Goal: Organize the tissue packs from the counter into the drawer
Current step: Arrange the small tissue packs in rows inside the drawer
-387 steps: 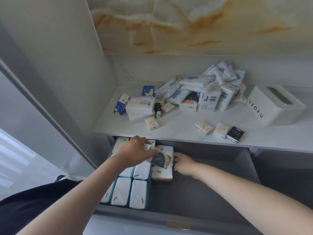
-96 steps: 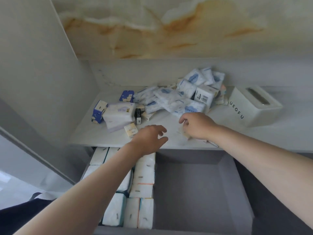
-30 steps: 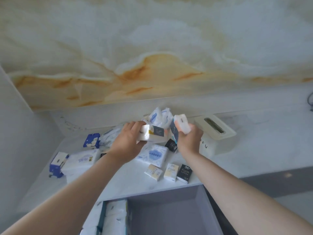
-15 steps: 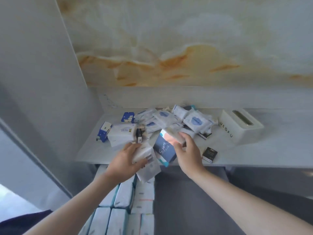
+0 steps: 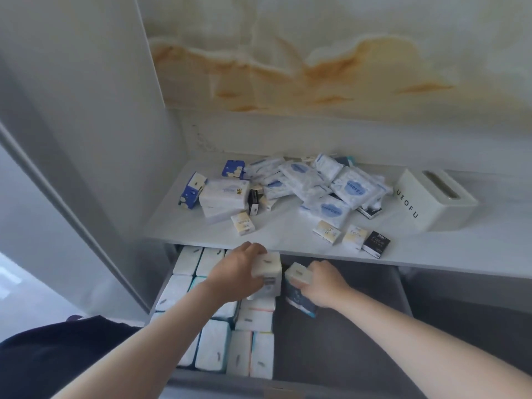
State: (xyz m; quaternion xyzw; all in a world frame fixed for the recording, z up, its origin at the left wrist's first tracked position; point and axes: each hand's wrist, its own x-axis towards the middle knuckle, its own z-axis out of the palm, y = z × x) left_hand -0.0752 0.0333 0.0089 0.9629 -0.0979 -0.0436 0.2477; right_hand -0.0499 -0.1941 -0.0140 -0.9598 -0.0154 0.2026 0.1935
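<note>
i see my left grip [image 5: 239,276] grasping a white tissue pack [image 5: 267,267] above the filled rows [image 5: 213,345] in the open drawer [image 5: 339,347]. my right grip [image 5: 324,285] grasps a navy pack [image 5: 296,297] just beside it. on the counter [image 5: 288,237]: loose pile [image 5: 322,188], small packs [image 5: 355,236] reading "face", white box [image 5: 431,200] lettered "ueofu".

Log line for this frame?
left hand grips white rectangular tissue pack | right hand grips navy-and-white tissue pack | both over grey drawer | loose packs on white counter
</note>
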